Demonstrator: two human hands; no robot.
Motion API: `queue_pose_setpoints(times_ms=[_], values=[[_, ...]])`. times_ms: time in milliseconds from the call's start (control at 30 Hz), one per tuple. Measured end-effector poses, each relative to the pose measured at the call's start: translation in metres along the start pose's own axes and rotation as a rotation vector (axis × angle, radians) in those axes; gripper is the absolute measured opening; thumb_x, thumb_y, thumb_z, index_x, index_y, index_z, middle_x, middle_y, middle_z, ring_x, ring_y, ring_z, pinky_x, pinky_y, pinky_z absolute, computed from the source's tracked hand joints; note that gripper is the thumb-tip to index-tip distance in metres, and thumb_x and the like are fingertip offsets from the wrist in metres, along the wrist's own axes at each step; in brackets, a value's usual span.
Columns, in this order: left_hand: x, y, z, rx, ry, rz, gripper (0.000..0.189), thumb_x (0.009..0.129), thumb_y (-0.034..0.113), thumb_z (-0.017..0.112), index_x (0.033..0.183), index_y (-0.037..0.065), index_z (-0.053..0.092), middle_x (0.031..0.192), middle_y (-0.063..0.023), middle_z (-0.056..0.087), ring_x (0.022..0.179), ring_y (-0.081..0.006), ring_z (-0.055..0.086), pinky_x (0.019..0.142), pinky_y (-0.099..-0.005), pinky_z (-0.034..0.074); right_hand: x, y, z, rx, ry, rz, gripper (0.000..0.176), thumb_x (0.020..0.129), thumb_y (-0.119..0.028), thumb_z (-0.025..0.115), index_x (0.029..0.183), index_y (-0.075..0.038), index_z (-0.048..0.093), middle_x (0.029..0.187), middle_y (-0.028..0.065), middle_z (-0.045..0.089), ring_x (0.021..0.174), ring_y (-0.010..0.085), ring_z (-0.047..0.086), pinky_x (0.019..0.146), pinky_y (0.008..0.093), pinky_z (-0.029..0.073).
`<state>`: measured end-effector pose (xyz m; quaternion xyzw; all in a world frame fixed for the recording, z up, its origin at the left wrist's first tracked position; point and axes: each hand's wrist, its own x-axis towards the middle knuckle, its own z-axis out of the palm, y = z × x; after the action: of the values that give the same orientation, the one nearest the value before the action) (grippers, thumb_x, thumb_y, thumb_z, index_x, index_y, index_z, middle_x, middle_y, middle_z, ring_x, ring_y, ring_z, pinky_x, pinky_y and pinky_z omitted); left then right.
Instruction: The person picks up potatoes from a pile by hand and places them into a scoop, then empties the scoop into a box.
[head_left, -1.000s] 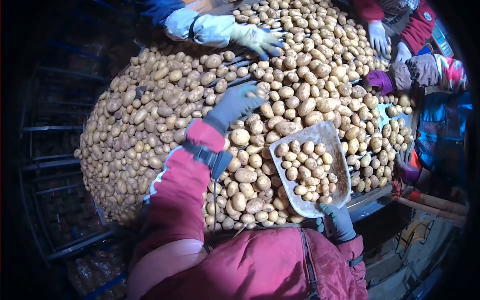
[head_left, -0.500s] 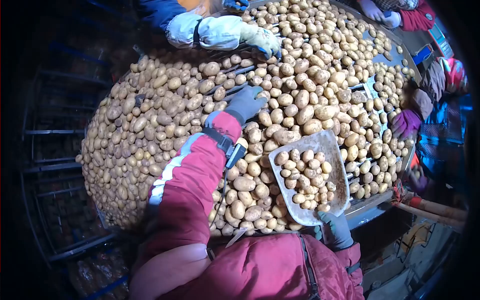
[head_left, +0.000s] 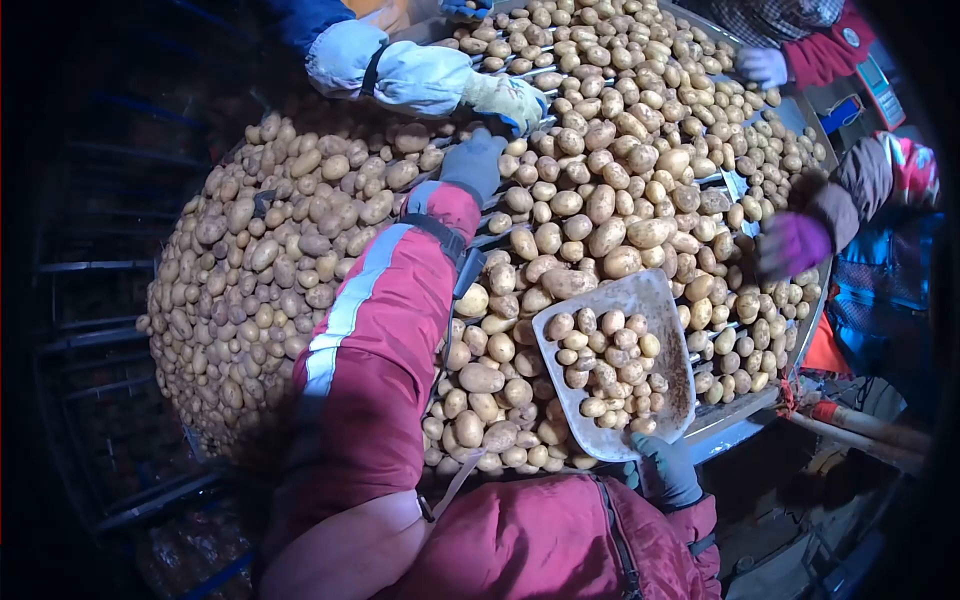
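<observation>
My left hand point(head_left: 474, 163), in a grey-blue glove, reaches over the potato pile point(head_left: 290, 240) near dark bars; its fingertips are hidden, so what it touches cannot be made out. Close above it is a co-worker's gloved hand. Lower right, my right hand point(head_left: 668, 470), also gloved, is closed round the near end of a pale, dirt-stained scoop point(head_left: 680, 375). The scoop lies over the potatoes and bears several small potatoes point(head_left: 625, 340).
A co-worker's white-and-blue gloved hand point(head_left: 510, 100) works at the top. Another co-worker's purple glove point(head_left: 795, 243) is at the right, and a pale glove point(head_left: 765, 66) at the upper right. A metal table edge point(head_left: 735, 412) and pinkish pipes point(head_left: 850, 425) lie lower right.
My left hand has moved up and slightly left, nearer the co-worker's glove. The purple glove has shifted left over the potatoes. The scoop has barely moved in my right hand.
</observation>
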<state>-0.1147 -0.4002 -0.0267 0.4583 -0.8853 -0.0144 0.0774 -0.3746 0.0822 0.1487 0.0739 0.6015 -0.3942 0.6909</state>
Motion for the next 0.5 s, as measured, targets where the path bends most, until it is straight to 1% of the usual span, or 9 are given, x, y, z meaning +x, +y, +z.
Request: queue_pose_setpoints(times_ms=[33,133,167,200,233,400,433,467,500], values=[[-0.001,0.005,-0.004,0.059,-0.145,-0.054,0.029,0.088,0.011,0.066,0.117,0.015,0.063,0.123,-0.0163,0.057,0.107,-0.0369,0.068,0.087,-0.0494,0.056,-0.001,0.001,0.000,0.000,0.001,-0.004,0.018,0.094,-0.009,0.064,0.107,0.004,0.063,0.077,0.0093,0.066,0.049,0.0178,0.061,0.040,0.0279,0.047],[-0.004,-0.012,0.027,0.070,-0.158,-0.043,0.032,0.091,0.011,0.062,0.122,0.014,0.062,0.123,-0.0166,0.057,0.107,-0.0379,0.068,0.086,-0.0498,0.056,0.000,0.002,-0.003,-0.036,-0.035,-0.038,0.018,0.094,-0.009,0.065,0.107,0.003,0.064,0.076,0.0081,0.065,0.048,0.0169,0.060,0.040,0.0279,0.047],[-0.004,-0.022,0.036,-0.021,-0.162,-0.097,0.031,0.094,0.010,0.056,0.125,0.013,0.062,0.126,-0.0165,0.058,0.107,-0.0387,0.068,0.088,-0.0496,0.056,0.001,0.002,-0.001,-0.071,-0.023,-0.055,0.018,0.093,-0.009,0.065,0.107,0.002,0.064,0.077,0.0081,0.066,0.048,0.0167,0.060,0.040,0.0279,0.047],[-0.008,-0.026,0.045,-0.025,-0.156,-0.095,0.031,0.094,0.010,0.056,0.125,0.013,0.062,0.126,-0.0165,0.058,0.107,-0.0387,0.068,0.088,-0.0496,0.056,0.001,0.004,-0.002,-0.104,-0.011,-0.067,0.017,0.093,-0.008,0.065,0.107,0.002,0.064,0.077,0.0080,0.066,0.048,0.0165,0.060,0.040,0.0279,0.047],[-0.014,-0.030,0.053,-0.100,-0.152,-0.130,0.031,0.094,0.010,0.057,0.125,0.012,0.062,0.127,-0.0164,0.058,0.110,-0.0383,0.067,0.090,-0.0491,0.055,0.003,0.007,-0.005,-0.104,-0.036,-0.086,0.016,0.093,-0.008,0.066,0.106,0.000,0.064,0.081,0.0082,0.067,0.050,0.0163,0.060,0.040,0.0278,0.047],[-0.028,-0.030,0.076,-0.475,-0.126,-0.289,0.033,0.093,0.009,0.059,0.125,0.011,0.064,0.131,-0.0161,0.062,0.121,-0.0361,0.062,0.097,-0.0465,0.053,0.005,0.005,-0.010,-0.076,-0.048,-0.098,0.020,0.093,-0.010,0.067,0.110,0.000,0.063,0.084,0.0080,0.068,0.051,0.0160,0.060,0.040,0.0273,0.047],[-0.032,-0.013,0.045,-0.028,-0.165,-0.213,0.034,0.091,0.012,0.063,0.125,0.010,0.065,0.121,-0.0172,0.068,0.114,-0.0368,0.067,0.092,-0.0463,0.055,0.003,0.005,-0.009,-0.077,-0.058,-0.073,0.022,0.093,-0.010,0.067,0.111,0.000,0.062,0.085,0.0082,0.068,0.051,0.0159,0.060,0.041,0.0272,0.047],[-0.033,0.007,0.009,-0.023,-0.161,-0.211,0.034,0.091,0.012,0.063,0.125,0.010,0.065,0.121,-0.0172,0.068,0.114,-0.0368,0.067,0.092,-0.0463,0.055,0.006,0.008,-0.012,-0.074,-0.062,-0.077,0.022,0.093,-0.010,0.067,0.111,0.000,0.062,0.085,0.0082,0.068,0.051,0.0159,0.060,0.041,0.0272,0.047],[-0.037,0.027,-0.025,-0.268,-0.189,-0.331,0.032,0.090,0.014,0.065,0.122,0.009,0.067,0.113,-0.0174,0.070,0.107,-0.0370,0.069,0.089,-0.0455,0.056,0.011,0.013,-0.018,-0.098,-0.081,-0.091,0.023,0.093,-0.011,0.066,0.113,0.000,0.061,0.086,0.0085,0.068,0.051,0.0161,0.060,0.040,0.0275,0.047]])
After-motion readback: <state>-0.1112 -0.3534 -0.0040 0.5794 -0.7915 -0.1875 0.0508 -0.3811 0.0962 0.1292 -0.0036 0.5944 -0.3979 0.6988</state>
